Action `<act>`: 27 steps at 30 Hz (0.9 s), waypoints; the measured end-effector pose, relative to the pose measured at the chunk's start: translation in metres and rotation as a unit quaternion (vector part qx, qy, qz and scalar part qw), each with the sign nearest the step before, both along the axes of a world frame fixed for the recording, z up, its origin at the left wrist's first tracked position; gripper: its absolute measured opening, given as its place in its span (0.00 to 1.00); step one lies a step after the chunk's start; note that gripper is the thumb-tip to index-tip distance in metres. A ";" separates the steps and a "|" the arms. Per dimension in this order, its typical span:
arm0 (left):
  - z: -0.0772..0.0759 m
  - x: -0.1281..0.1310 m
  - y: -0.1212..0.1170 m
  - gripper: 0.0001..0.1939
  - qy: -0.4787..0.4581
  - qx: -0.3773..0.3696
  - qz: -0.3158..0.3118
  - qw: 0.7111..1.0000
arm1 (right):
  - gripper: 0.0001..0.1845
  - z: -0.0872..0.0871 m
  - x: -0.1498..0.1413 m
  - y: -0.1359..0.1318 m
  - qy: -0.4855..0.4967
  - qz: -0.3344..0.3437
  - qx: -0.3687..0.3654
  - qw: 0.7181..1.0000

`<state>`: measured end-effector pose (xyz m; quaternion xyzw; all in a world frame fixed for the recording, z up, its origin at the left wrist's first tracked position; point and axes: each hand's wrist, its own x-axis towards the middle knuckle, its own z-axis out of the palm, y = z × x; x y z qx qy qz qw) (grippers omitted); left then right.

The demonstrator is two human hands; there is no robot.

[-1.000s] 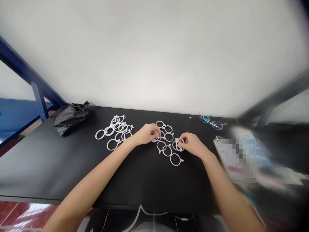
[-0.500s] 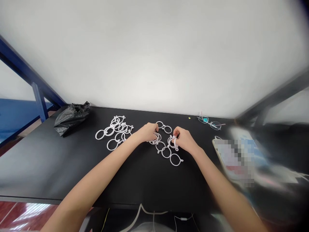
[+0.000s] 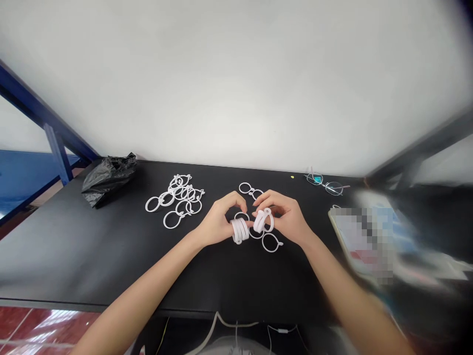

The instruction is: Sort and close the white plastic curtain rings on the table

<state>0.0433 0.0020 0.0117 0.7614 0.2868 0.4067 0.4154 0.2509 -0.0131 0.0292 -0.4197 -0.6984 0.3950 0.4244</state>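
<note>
Several white curtain rings, each with a small eyelet, hang stacked side by side on the thumb of my left hand; its other fingers curve above them. My right hand holds a smaller bunch of the same rings, with the thumb side partly hidden by them. The two bunches are close together, a little apart, over the black table. Beneath and behind them lie loose rings, one ring below my right hand and another ring beyond my fingers.
A tangled pile of white rings lies to the left. Farther left is a crumpled black plastic bag. Eyeglasses rest at the back right, near a tiny yellow bit. A pale-edged device with a blurred-out face lies at right.
Both hands have lifted bunches of rings off the table and drawn nearer to each other. The left bunch now hangs on my left thumb, turned edge-on.
</note>
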 end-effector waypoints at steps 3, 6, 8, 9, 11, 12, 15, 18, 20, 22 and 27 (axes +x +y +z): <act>-0.003 0.003 -0.008 0.17 -0.044 -0.068 -0.008 0.997 | 0.04 0.000 -0.010 -0.008 0.041 0.019 0.002 0.999; -0.005 0.004 -0.010 0.19 -0.080 -0.142 -0.062 0.985 | 0.04 0.000 -0.015 -0.013 0.066 0.026 0.002 0.998; -0.007 0.004 -0.009 0.19 -0.091 -0.212 -0.134 0.964 | 0.07 0.000 -0.017 -0.015 0.072 0.029 0.001 0.997; -0.008 0.004 -0.008 0.19 -0.093 -0.249 -0.173 0.948 | 0.08 0.000 -0.018 -0.015 0.074 0.032 0.000 0.997; -0.009 0.006 -0.009 0.17 -0.100 -0.318 -0.220 0.917 | 0.09 0.001 -0.021 -0.017 0.071 0.034 0.007 0.997; -0.009 0.007 -0.010 0.17 -0.107 -0.341 -0.223 0.907 | 0.09 0.002 -0.023 -0.018 0.063 0.027 0.014 0.998; -0.010 0.011 -0.012 0.18 -0.127 -0.373 -0.212 0.894 | 0.09 0.009 -0.025 -0.021 0.024 -0.005 -0.009 1.000; -0.012 0.011 -0.012 0.14 -0.118 -0.341 -0.204 0.910 | 0.13 0.021 -0.019 -0.022 0.007 0.013 -0.122 0.992; -0.013 0.008 -0.010 0.11 -0.101 -0.289 -0.167 0.937 | 0.14 0.026 -0.012 -0.020 0.013 0.044 -0.162 0.986; -0.012 0.004 -0.007 0.10 -0.086 -0.215 -0.126 0.965 | 0.14 0.026 -0.004 -0.017 0.029 0.051 -0.146 0.988; -0.010 -0.006 0.000 0.15 -0.067 0.016 -0.066 0.995 | 0.09 0.012 0.001 -0.010 0.084 -0.014 -0.132 0.987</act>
